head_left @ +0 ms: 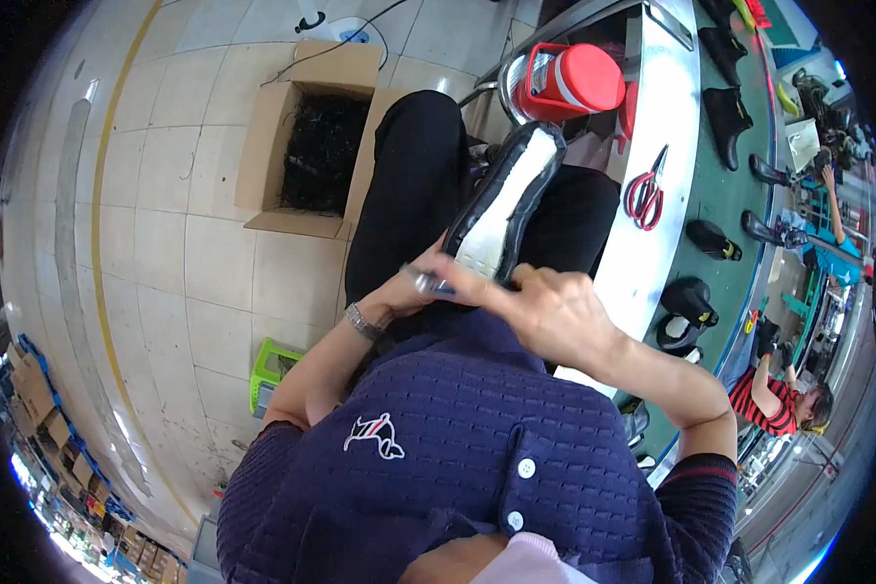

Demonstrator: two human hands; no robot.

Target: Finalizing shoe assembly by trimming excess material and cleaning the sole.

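Observation:
A black shoe point(508, 204) rests on my lap, its pale sole facing up and its toe pointing away from me. My left hand point(411, 284), with a metal watch point(363, 321) at the wrist, is at the heel end and appears closed around the shoe's left side. Most of its fingers are hidden behind the other hand. Across the heel reaches my right hand point(560, 310), its fingers curled and slightly blurred. A small shiny metal piece point(430, 282) shows beside its fingertips; its kind is unclear, and so is which hand grips it.
Red-handled scissors point(644, 200) lie on the white ledge point(642, 282) at my right. Beyond runs a green conveyor point(686, 195) with several black shoes and boots. A red jug point(589, 80) stands ahead, an open carton point(263, 156) with dark scraps left. Co-workers are at far right.

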